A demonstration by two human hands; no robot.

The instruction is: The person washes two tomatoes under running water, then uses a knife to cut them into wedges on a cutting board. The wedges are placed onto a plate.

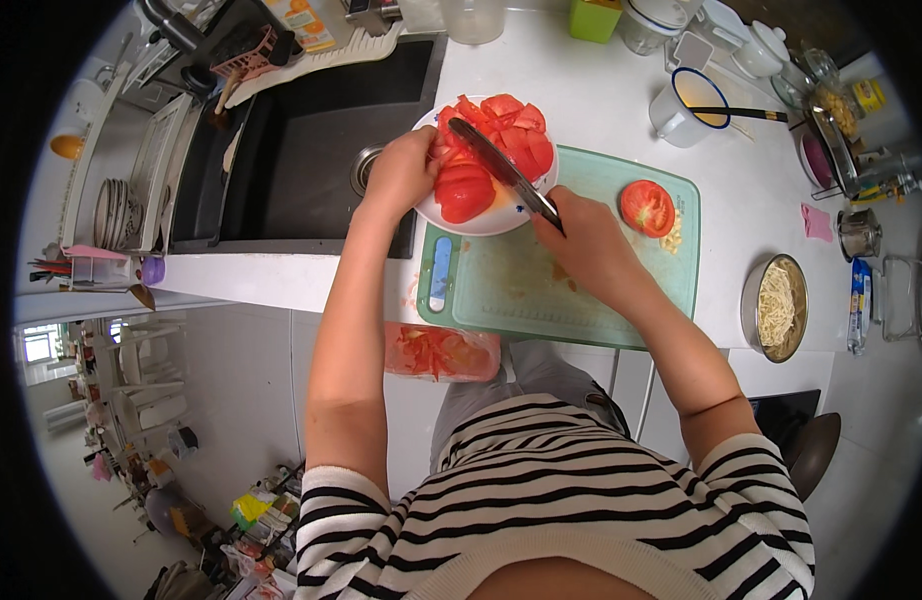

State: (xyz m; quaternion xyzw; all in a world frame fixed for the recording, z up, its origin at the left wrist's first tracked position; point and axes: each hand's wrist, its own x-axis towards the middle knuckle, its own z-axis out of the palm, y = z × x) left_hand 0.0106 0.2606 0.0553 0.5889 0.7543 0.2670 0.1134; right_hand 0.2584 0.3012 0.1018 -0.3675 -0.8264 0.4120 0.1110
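Observation:
A white plate [517, 217] heaped with cut tomato pieces [517, 146] overlaps the far left part of a green cutting board [506, 300]. My right hand [588, 236] grips the handle of a kitchen knife [498, 165], its blade slanting over the tomatoes. At the plate's left edge, my left hand [404, 169] has its fingertips against the tomato pieces; whether they pinch a piece or the rim is hidden. Sliced tomato [464, 195] lies at the near left of the plate. A tomato half [647, 208], cut face up, rests on the board beside chopped garlic [671, 234].
Left of the board is a dark sink [303, 165]. A white enamel mug [674, 112] holds yellow liquid and chopsticks [738, 113]. A metal bowl of noodles [776, 307] sits at the right. Below the counter edge hangs a red scrap bin [442, 352] with tomato peels.

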